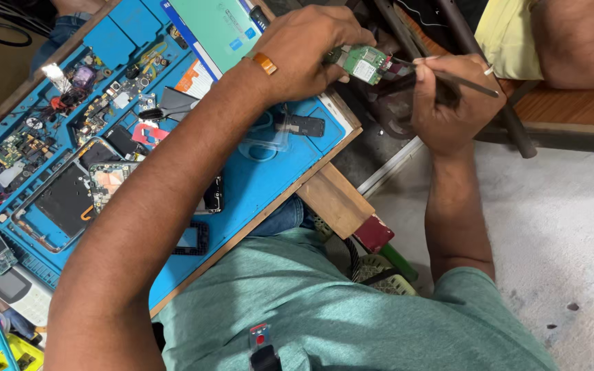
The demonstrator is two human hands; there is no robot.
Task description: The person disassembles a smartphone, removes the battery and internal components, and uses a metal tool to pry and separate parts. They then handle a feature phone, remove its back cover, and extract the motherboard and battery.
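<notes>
The left hand [307, 51] pinches a small green circuit board [364, 63] between thumb and fingertips, holding it up in the air just past the far right corner of the tabletop [262, 185]. The right hand [448, 99] is closed round a thin dark tool [465, 81], its fingers pressed together on the shaft, and the tool's tip meets the right edge of the board. Both hands sit close together, nearly touching. On the left wrist is an orange band [265, 63]. Below the left hand, on the blue mat, lie clear-handled scissors [262, 137] and a small black part [304, 125]. Further left the mat is crowded with opened phones [70, 199], loose boards and small parts. At the far right, another person's arm [579, 41] rests on a wooden surface.
</notes>
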